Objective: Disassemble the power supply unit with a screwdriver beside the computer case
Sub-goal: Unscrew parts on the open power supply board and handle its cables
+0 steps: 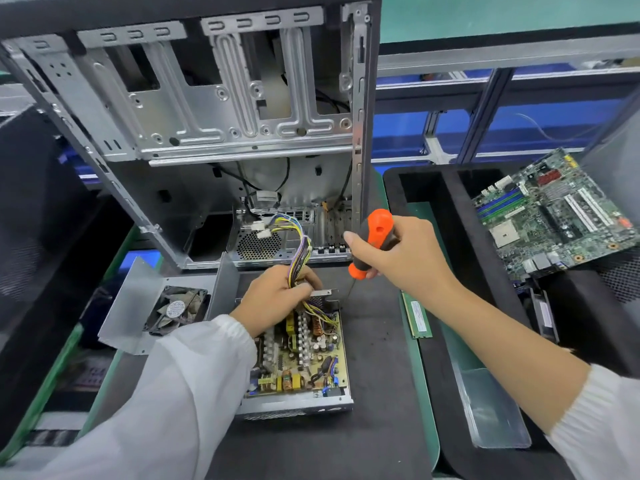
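Observation:
The power supply unit [298,403] lies opened on the black mat, its circuit board with coils and capacitors exposed. Its removed cover with the fan [152,303] lies tilted to the left. My left hand [277,296] grips the bundle of yellow, purple and black cables [298,244] at the unit's far end. My right hand [401,258] holds an orange and black screwdriver [375,237] upright, its thin shaft pointing down beside the unit's far right corner. The open computer case [214,133] stands just behind.
A motherboard [554,216] leans in a black foam tray [446,209] at the right. A green memory stick [419,317] lies right of the mat, and a clear plastic piece [491,410] sits further forward. A dark panel [34,237] stands at the left.

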A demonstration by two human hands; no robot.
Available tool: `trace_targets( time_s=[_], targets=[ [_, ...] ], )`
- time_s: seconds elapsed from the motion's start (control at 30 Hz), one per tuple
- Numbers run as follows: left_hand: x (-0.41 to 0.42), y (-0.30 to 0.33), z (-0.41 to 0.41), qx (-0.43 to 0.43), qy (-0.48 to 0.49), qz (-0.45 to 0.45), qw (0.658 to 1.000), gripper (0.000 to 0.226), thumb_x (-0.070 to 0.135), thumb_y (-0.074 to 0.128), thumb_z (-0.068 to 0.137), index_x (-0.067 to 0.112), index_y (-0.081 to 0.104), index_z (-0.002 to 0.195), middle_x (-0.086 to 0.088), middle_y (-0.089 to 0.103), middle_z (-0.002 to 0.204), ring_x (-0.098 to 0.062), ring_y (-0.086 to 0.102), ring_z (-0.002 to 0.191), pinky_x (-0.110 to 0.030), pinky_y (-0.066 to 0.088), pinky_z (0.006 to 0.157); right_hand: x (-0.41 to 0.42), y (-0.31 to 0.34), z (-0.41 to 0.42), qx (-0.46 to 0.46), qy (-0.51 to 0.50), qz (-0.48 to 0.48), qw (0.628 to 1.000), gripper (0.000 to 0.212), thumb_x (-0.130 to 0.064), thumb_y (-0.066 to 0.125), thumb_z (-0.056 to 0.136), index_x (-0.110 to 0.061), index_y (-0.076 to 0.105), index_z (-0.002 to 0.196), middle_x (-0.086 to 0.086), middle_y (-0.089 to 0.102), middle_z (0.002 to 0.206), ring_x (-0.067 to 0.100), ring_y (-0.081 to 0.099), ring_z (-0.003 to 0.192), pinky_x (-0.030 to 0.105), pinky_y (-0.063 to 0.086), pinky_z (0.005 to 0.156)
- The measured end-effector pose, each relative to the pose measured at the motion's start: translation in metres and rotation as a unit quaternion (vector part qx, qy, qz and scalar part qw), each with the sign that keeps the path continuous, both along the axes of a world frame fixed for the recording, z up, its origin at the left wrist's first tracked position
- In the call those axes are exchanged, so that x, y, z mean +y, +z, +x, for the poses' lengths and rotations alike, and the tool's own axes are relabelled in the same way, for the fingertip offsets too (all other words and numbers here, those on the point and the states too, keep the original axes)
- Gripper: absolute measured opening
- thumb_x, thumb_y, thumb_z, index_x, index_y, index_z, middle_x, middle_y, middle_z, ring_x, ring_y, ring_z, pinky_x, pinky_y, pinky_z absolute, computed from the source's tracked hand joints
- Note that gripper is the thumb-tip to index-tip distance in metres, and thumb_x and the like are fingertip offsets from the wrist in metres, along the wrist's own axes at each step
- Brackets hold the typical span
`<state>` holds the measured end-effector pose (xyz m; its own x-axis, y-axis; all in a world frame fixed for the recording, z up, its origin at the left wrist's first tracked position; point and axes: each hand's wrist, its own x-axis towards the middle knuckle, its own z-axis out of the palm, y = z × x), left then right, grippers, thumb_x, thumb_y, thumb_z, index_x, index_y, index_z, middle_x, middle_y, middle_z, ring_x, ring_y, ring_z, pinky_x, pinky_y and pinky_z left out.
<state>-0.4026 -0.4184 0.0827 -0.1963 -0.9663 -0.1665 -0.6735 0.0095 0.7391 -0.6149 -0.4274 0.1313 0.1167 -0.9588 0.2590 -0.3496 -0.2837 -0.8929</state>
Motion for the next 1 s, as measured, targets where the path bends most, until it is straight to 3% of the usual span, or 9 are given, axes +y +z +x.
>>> trace_targets(
  time_s=[0.07, 0.17, 0.37, 0.5, 0.63, 0.7, 0.87, 1.0],
  targets=[
    [0.001, -0.002, 0.0, 0.018, 0.004, -0.005, 1.0, 0.025, 0.026, 0.047, 0.064, 0.037, 0.068, 0.072, 0.013, 0.065, 0.069, -0.011, 0.059, 0.073, -0.035, 0.047, 0.078, 0.002, -0.001, 0.0, -0.012, -0.001, -0.005, 1.0, 0.045, -0.037, 0.071, 0.081, -0.022, 0.043, 0.049, 0.007, 0.061, 0.049, 0.011, 0.065, 0.045, 0.033, 0.055, 0.053],
    [0.002, -0.006, 0.0, 0.036, 0.023, -0.002, 0.999, 0.026, 0.025, 0.047, 0.062, 0.034, 0.069, 0.073, 0.011, 0.055, 0.058, -0.009, 0.049, 0.061, -0.033, 0.041, 0.068, 0.002, -0.003, 0.0, -0.019, -0.006, -0.011, 1.0, 0.044, -0.036, 0.07, 0.079, -0.023, 0.042, 0.049, 0.01, 0.058, 0.048, 0.014, 0.066, 0.046, 0.036, 0.055, 0.052],
    [0.005, -0.003, -0.002, 0.069, 0.028, 0.005, 0.997, 0.024, 0.018, 0.049, 0.06, 0.028, 0.068, 0.07, 0.01, 0.047, 0.048, -0.007, 0.043, 0.051, -0.031, 0.034, 0.061, 0.008, -0.008, 0.001, -0.012, 0.014, -0.025, 1.0, 0.044, -0.029, 0.07, 0.08, -0.025, 0.04, 0.047, 0.003, 0.058, 0.046, 0.014, 0.064, 0.046, 0.019, 0.048, 0.053],
    [0.007, 0.001, -0.002, 0.072, 0.026, 0.003, 0.997, 0.023, 0.017, 0.049, 0.06, 0.027, 0.066, 0.07, 0.011, 0.049, 0.046, -0.006, 0.046, 0.05, -0.03, 0.035, 0.062, 0.014, -0.01, 0.004, 0.018, 0.018, -0.051, 0.998, 0.044, -0.029, 0.071, 0.076, -0.025, 0.039, 0.047, 0.005, 0.056, 0.047, 0.025, 0.059, 0.049, 0.035, 0.049, 0.056],
    [0.007, 0.002, -0.003, 0.064, 0.024, 0.001, 0.998, 0.021, 0.018, 0.049, 0.058, 0.026, 0.065, 0.07, 0.012, 0.049, 0.046, -0.005, 0.046, 0.05, -0.029, 0.035, 0.062, 0.016, -0.012, 0.008, 0.051, 0.02, -0.1, 0.994, 0.05, -0.025, 0.075, 0.074, -0.026, 0.033, 0.048, 0.001, 0.044, 0.045, 0.012, 0.039, 0.048, 0.014, 0.032, 0.05],
    [0.008, 0.002, -0.003, 0.065, 0.024, -0.001, 0.998, 0.021, 0.019, 0.049, 0.058, 0.026, 0.065, 0.07, 0.013, 0.049, 0.046, -0.005, 0.045, 0.049, -0.029, 0.034, 0.062, 0.017, -0.011, 0.009, 0.064, 0.022, -0.11, 0.992, 0.05, -0.023, 0.077, 0.074, -0.023, 0.033, 0.049, -0.004, 0.036, 0.045, 0.012, 0.034, 0.051, 0.012, 0.029, 0.051],
    [0.008, 0.001, -0.003, 0.06, 0.03, -0.001, 0.998, 0.02, 0.019, 0.049, 0.059, 0.025, 0.065, 0.069, 0.012, 0.048, 0.046, -0.004, 0.046, 0.049, -0.028, 0.035, 0.063, 0.017, -0.01, 0.01, 0.09, 0.03, -0.128, 0.987, 0.053, -0.021, 0.079, 0.074, -0.029, 0.031, 0.051, -0.007, 0.036, 0.047, 0.014, 0.035, 0.053, 0.014, 0.029, 0.052],
    [0.007, 0.002, -0.003, 0.047, 0.028, -0.002, 0.998, 0.02, 0.021, 0.049, 0.06, 0.025, 0.065, 0.071, 0.012, 0.051, 0.048, -0.005, 0.048, 0.052, -0.028, 0.036, 0.064, 0.016, -0.009, 0.01, 0.092, 0.04, -0.106, 0.989, 0.042, -0.021, 0.078, 0.075, -0.013, 0.044, 0.051, 0.005, 0.05, 0.05, 0.021, 0.042, 0.054, 0.025, 0.036, 0.053]
  ],
)
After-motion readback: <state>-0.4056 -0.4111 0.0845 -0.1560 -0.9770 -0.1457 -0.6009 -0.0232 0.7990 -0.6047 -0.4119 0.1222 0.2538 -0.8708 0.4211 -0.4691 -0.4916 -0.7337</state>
